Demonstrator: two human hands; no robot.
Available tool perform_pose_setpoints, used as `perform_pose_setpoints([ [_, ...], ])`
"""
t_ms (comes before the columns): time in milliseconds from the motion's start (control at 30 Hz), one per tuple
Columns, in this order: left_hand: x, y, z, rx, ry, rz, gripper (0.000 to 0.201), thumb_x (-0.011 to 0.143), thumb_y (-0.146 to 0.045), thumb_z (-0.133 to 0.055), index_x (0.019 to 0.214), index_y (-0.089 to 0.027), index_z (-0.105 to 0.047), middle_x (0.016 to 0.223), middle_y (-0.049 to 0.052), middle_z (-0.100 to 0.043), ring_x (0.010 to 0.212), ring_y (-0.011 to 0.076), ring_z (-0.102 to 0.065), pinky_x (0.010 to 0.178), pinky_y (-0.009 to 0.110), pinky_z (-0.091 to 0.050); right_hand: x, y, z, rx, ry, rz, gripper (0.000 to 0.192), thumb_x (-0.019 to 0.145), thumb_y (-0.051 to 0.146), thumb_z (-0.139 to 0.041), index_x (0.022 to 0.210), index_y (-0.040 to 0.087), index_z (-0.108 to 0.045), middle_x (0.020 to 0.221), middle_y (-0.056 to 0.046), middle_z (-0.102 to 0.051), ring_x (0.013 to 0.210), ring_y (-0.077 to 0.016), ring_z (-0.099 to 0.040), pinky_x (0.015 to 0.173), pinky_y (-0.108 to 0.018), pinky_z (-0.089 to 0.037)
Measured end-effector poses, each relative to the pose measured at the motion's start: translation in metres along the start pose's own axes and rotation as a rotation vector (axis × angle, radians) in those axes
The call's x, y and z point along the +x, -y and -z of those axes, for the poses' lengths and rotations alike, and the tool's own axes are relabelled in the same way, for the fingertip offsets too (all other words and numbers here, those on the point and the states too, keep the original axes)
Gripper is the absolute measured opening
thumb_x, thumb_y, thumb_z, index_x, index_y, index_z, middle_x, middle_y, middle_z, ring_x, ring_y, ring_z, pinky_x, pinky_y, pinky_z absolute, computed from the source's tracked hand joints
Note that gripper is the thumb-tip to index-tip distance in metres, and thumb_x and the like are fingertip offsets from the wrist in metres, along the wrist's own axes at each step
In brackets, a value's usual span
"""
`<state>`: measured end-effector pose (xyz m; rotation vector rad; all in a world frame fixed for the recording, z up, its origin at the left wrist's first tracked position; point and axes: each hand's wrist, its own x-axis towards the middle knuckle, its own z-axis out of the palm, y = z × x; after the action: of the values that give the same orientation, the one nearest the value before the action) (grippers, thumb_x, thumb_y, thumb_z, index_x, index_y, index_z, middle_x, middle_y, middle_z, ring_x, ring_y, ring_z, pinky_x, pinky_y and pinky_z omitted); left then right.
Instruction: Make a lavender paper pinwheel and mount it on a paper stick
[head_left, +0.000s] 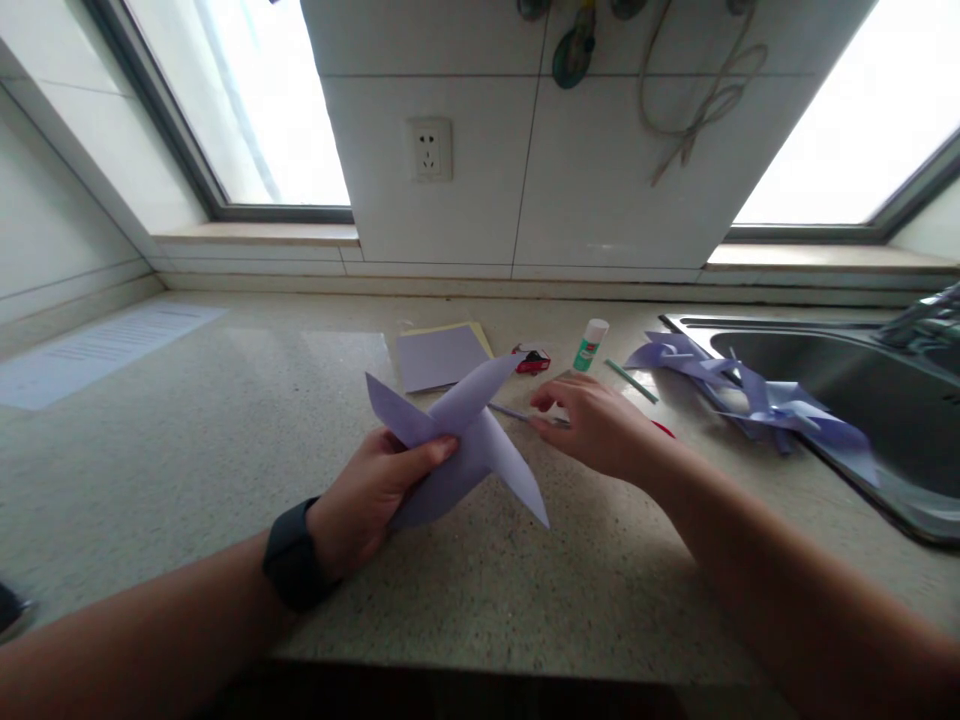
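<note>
My left hand pinches a lilac paper pinwheel at its middle, thumb on top, holding it just above the speckled counter. My right hand is closed on scissors; the thin blades point left into the paper's middle and a bit of red handle shows behind the wrist. A black watch sits on my left wrist.
Behind the hands lie a stack of lilac and yellow paper sheets, a small red object, a glue stick and a green stick. Finished lilac pinwheels rest on the sink's rim at right. A printed sheet lies far left.
</note>
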<state>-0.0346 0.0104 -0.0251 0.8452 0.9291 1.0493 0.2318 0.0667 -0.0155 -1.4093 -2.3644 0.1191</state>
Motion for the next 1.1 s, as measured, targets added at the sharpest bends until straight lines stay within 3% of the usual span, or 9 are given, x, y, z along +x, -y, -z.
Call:
perform_pose_setpoints([
  [233, -0.001, 0.001, -0.003, 0.007, -0.004, -0.007, 0.034, 0.072, -0.028, -0.09, 0.101, -0.014, -0.078, 0.097, 0.008, -0.08, 0.08, 0.0169, -0.072, 0.073, 0.024, -0.057, 0.003, -0.005, -0.005, -0.038, 0.094, 0.073, 0.007, 0.087, 0.02, -0.065, 0.089, 0.02, -0.071, 0.089, -0.008, -0.072, 0.095, -0.0254, -0.063, 0.087, -0.038, -0.044],
  [367, -0.001, 0.001, -0.003, 0.011, -0.012, -0.01, 0.035, 0.072, -0.029, -0.09, 0.102, -0.015, -0.078, 0.097, 0.008, -0.08, 0.079, 0.0165, -0.071, 0.072, 0.024, -0.057, 0.002, -0.005, -0.003, -0.011, 0.093, 0.034, 0.026, 0.084, 0.014, -0.063, 0.108, 0.02, -0.071, 0.09, -0.007, -0.071, 0.093, -0.025, -0.064, 0.084, -0.036, -0.045],
  [533, 0.0, 0.002, -0.003, 0.007, -0.074, -0.007, 0.038, 0.071, -0.033, -0.089, 0.102, -0.013, -0.077, 0.093, 0.008, -0.079, 0.074, 0.017, -0.07, 0.064, 0.024, -0.056, -0.001, 0.002, 0.009, 0.074, 0.124, -0.028, 0.04, 0.085, 0.014, -0.058, 0.123, 0.022, -0.065, 0.087, -0.003, -0.07, 0.076, -0.0187, -0.063, 0.068, -0.03, -0.044],
  [733, 0.001, 0.001, -0.004, -0.017, -0.105, -0.001, 0.041, 0.069, -0.033, -0.09, 0.102, -0.012, -0.077, 0.092, 0.009, -0.079, 0.073, 0.0177, -0.071, 0.063, 0.025, -0.057, -0.003, 0.003, 0.016, 0.184, 0.23, -0.128, 0.034, 0.086, 0.016, -0.057, 0.118, 0.023, -0.064, 0.08, -0.001, -0.067, 0.067, -0.0173, -0.06, 0.061, -0.03, -0.042],
  [967, 0.002, 0.002, -0.003, -0.014, -0.103, -0.017, 0.042, 0.07, -0.034, -0.09, 0.103, -0.013, -0.077, 0.093, 0.009, -0.08, 0.074, 0.0173, -0.071, 0.064, 0.025, -0.057, -0.005, -0.014, 0.016, 0.156, 0.227, -0.111, 0.033, 0.083, 0.013, -0.058, 0.114, 0.021, -0.065, 0.092, -0.005, -0.069, 0.077, -0.0196, -0.063, 0.068, -0.031, -0.045],
  [1100, 0.002, 0.003, -0.003, -0.001, -0.088, -0.032, 0.04, 0.07, -0.034, -0.09, 0.102, -0.013, -0.078, 0.097, 0.009, -0.079, 0.074, 0.0162, -0.07, 0.065, 0.024, -0.056, -0.006, -0.011, 0.019, 0.159, 0.282, -0.109, 0.028, 0.083, 0.015, -0.06, 0.109, 0.019, -0.068, 0.088, -0.006, -0.07, 0.068, -0.0178, -0.06, 0.064, -0.031, -0.044],
])
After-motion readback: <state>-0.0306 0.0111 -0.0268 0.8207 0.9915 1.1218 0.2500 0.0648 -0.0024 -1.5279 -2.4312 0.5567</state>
